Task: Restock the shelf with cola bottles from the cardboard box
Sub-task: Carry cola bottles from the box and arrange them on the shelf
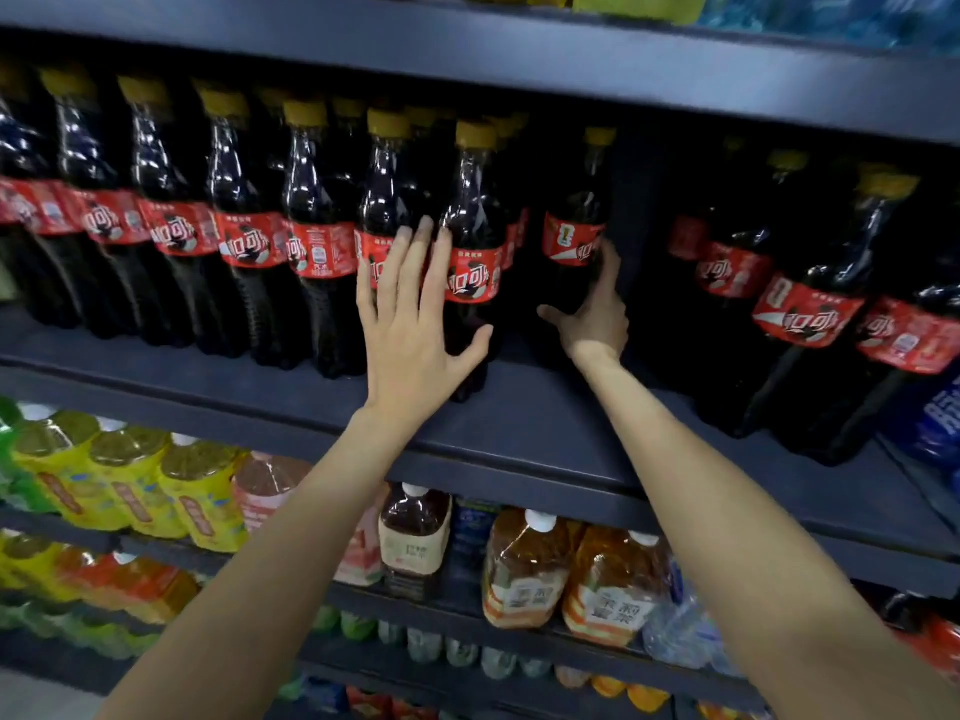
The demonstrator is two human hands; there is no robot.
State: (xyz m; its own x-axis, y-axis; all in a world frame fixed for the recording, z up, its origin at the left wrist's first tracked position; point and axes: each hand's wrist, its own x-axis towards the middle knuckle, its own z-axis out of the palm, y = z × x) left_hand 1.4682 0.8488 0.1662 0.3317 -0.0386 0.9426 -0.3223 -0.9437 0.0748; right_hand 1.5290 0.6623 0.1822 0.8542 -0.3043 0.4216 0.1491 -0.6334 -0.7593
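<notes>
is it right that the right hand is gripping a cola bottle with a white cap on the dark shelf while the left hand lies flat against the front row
Not quite. The head view shows the dark cola bottle with the red label in the right hand's grip has a yellow cap, not white. The rest holds: it stands on the dark metal shelf, and the left hand lies open against the front row of bottles.

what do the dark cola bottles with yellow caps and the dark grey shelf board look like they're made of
Dark cola bottle with yellow cap: looks like clear glossy plastic, given the sharp highlights on its shoulder and the thin red wrap label. Dark grey shelf board: probably painted metal, matte and flat with a thin folded front lip, though coated wood can't be ruled out.
</notes>
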